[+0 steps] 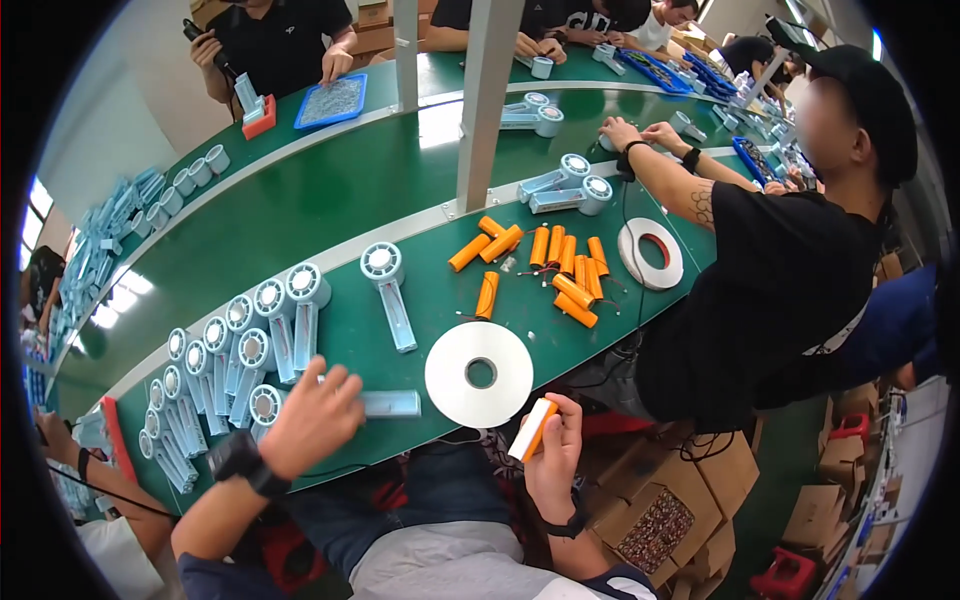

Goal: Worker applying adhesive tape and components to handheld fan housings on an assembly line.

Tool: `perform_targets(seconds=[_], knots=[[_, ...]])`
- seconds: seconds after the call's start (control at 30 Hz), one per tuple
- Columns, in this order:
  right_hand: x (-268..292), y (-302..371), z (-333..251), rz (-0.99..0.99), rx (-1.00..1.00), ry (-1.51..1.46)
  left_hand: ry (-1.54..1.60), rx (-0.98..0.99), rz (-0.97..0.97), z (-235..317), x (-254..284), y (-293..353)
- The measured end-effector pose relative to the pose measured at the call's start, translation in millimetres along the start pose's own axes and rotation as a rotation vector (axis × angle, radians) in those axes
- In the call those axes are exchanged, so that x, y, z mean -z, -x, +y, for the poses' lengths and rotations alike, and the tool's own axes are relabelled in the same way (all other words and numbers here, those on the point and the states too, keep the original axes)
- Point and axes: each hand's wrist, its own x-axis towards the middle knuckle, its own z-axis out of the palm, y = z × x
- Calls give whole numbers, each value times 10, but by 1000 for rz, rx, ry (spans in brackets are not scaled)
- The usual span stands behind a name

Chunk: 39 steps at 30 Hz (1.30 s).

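Note:
My right hand (555, 455) holds an orange cylindrical battery (533, 430) with a white strip stuck along it, just below a large white tape roll (478, 373) lying flat on the green belt (350, 200). My left hand (312, 415), with a black watch on its wrist, rests on a light blue handheld fan body (390, 403) on the belt. A row of several more blue fan bodies (225, 350) lies to its left. One single fan body (388, 290) lies apart above it. Several loose orange batteries (560, 270) are scattered further along the belt.
A person in a black shirt and cap (780, 270) works at the right beside a second tape roll (650, 253). Other people sit across the far belt with blue trays (332, 100). White posts (487, 100) rise from the divider. Cardboard boxes (660, 520) stand on the floor.

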Motion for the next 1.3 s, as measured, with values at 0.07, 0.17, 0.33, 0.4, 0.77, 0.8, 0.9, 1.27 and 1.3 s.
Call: perform_targets(seconds=[0.07, 0.17, 0.33, 0.4, 0.77, 0.8, 0.9, 1.27, 1.3], knots=[[-99, 4, 16, 0, -72, -89, 52, 81, -105, 180, 131, 227], [-193, -25, 32, -122, -68, -93, 215, 187, -106, 274, -17, 310], [-507, 30, 130, -339, -100, 37, 550, 355, 229, 323, -198, 350], [-596, 26, 245, -352, -45, 187, 625, 440, 293, 393, -349, 441], [-632, -149, 389, -949, 621, 949, 672, 637, 646, 554, -624, 550], [-685, -167, 354, -1036, 738, 1044, 673, 642, 651, 561, -638, 558], [-821, -192, 288, -1201, 851, 1192, 672, 660, 650, 607, -632, 538], [-1582, -430, 66, -1777, 927, 1606, 680, 656, 714, 602, -731, 480], [-1636, -458, 62, -1829, 891, 1655, 671, 657, 724, 582, -742, 482]])
